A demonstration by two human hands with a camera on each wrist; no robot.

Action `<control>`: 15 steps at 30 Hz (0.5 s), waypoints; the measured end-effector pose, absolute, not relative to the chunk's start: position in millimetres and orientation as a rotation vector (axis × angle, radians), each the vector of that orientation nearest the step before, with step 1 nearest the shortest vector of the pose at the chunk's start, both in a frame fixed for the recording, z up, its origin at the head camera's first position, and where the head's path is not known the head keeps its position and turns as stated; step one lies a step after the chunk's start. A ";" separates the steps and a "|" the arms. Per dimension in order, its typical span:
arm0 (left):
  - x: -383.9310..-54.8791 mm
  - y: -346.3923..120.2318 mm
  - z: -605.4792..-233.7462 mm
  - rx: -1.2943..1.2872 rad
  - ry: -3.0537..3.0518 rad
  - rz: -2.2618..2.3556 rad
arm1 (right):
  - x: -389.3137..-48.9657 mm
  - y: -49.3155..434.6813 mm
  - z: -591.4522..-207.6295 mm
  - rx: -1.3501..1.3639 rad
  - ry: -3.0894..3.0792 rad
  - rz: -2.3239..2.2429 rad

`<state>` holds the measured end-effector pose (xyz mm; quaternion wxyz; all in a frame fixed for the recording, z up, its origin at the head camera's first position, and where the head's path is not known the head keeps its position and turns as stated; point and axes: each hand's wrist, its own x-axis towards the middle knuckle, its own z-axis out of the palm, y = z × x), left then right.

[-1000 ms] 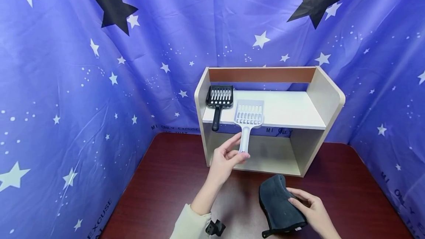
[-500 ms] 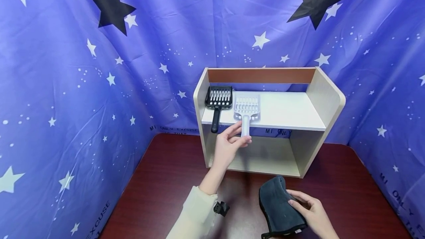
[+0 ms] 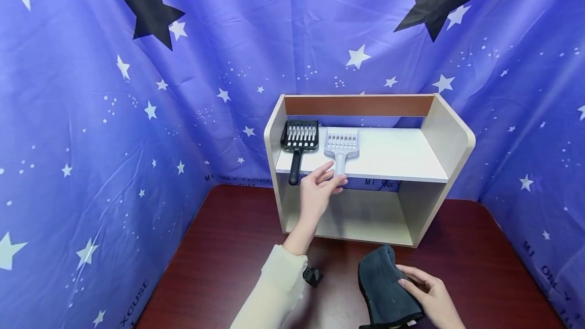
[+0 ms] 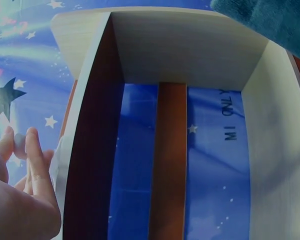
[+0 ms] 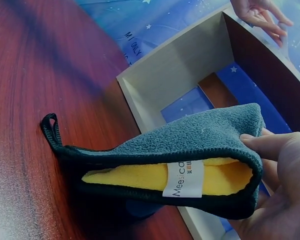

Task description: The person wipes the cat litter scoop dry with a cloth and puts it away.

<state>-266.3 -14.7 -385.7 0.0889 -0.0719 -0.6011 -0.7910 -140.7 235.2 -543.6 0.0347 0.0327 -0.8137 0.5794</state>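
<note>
My left hand (image 3: 316,193) pinches the handle end of a pale grey litter scoop (image 3: 342,142) between thumb and fingers. The slotted head lies over the white upper shelf, and its handle projects past the front edge. In the left wrist view only the tip of that handle (image 4: 20,145) shows between the fingertips. A black litter scoop (image 3: 299,136) rests to its left, handle overhanging the edge. Low on the right, my right hand (image 3: 431,291) grips a dark grey-blue plush mitt (image 3: 386,288) by its side. The right wrist view shows its yellow lining (image 5: 135,177), white label and black loop.
A two-level wooden shelf unit (image 3: 441,187) stands on the dark red table (image 3: 219,268), with raised side panels and a brown back rail (image 3: 358,105). Behind and beside it hangs a blue star-patterned curtain (image 3: 228,39). A small black device (image 3: 313,276) sits at the left cuff.
My left hand has moved forward and slightly right, bringing the grey scoop from in front of the shelf down onto its upper level. The right hand and mitt have barely moved.
</note>
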 end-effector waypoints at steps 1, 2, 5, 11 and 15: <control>-267.1 -13.1 -385.3 -0.199 -1.778 -2.353 | -140.4 235.9 -544.0 0.095 -2.502 1.774; -268.0 -11.8 -385.0 -0.184 -1.763 -2.354 | -140.2 236.6 -544.2 0.089 -2.504 1.773; -270.7 -9.1 -383.6 -0.163 -1.725 -2.338 | -139.5 239.0 -545.5 0.098 -2.486 1.773; -274.9 -8.1 -384.6 -0.112 -1.695 -2.311 | -137.6 243.4 -548.4 0.131 -2.442 1.831; -277.7 -8.0 -386.7 -0.106 -1.725 -2.270 | -135.8 245.7 -550.3 0.135 -2.418 1.873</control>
